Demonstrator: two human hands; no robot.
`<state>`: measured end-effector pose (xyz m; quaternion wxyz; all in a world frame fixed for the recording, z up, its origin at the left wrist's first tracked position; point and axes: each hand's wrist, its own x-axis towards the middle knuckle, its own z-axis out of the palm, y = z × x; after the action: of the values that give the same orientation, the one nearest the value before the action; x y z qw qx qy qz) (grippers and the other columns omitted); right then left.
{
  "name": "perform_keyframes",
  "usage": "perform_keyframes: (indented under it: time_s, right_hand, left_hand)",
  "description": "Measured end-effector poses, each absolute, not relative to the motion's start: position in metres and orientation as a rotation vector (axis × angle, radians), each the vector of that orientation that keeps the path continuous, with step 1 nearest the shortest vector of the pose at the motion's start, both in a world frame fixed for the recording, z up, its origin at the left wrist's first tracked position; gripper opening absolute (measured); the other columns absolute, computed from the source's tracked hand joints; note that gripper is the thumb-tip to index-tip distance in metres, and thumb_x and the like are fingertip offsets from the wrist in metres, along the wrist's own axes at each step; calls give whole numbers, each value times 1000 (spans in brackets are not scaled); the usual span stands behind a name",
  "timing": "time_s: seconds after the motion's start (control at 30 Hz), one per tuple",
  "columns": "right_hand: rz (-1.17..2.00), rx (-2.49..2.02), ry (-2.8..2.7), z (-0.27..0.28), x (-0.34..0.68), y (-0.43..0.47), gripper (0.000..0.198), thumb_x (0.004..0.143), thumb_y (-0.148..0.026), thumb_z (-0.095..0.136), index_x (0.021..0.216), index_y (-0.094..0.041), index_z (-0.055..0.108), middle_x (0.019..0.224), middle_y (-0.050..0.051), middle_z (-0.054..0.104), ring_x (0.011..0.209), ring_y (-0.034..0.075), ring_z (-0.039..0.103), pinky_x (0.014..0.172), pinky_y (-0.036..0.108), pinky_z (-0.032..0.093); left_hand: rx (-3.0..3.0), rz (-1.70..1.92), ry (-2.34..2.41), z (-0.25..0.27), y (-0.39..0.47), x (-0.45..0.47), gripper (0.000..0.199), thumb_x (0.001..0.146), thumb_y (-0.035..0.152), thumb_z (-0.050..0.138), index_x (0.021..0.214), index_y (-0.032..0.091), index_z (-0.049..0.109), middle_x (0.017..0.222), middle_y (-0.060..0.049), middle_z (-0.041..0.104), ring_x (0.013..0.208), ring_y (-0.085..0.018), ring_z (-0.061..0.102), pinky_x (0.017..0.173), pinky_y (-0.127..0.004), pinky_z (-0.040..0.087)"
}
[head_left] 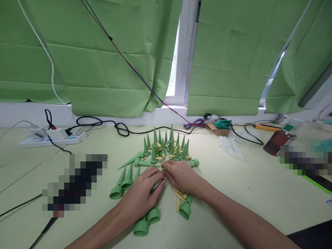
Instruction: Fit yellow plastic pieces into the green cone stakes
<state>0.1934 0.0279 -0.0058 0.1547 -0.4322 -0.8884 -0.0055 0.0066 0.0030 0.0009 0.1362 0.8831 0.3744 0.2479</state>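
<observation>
My left hand and my right hand meet at the middle of the table, fingertips pinched close together. What they hold is hidden by the fingers; a bit of green shows by my left thumb. Beneath my left hand lie green hollow plastic spikes, their wide ends toward me. More green spikes lie to its left. Small yellow valve-like pieces are piled under my right wrist, beside another green spike. Beyond my hands stands a group of upright green spikes with yellow pieces fitted at their bases.
A power strip with plugs sits at the back left, its black cable running along the wall. At the back right are a small cardboard box, clear plastic and a brown bottle. Green curtains hang behind.
</observation>
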Motion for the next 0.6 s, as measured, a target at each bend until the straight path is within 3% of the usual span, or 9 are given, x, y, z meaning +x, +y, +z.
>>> perform_keyframes:
  time_s: [0.13,0.6]
  right_hand:
    - [-35,-1274,-2513,-10,197,32,11,93,-9,47,94,-19,52,93,4,67,74,17,61,56,28,25]
    - [-54,-1381,-2515,-4,197,28,6,96,-15,50,100,-19,52,90,5,68,74,19,63,55,28,22]
  left_hand:
    - [2554,702,1100,-1,3,6,23,98,20,39,92,20,61,97,-5,61,97,-21,59,84,-34,50]
    - [2558,741,1179,1,6,4,24,99,23,40,91,19,62,94,-5,63,93,-21,60,80,-33,48]
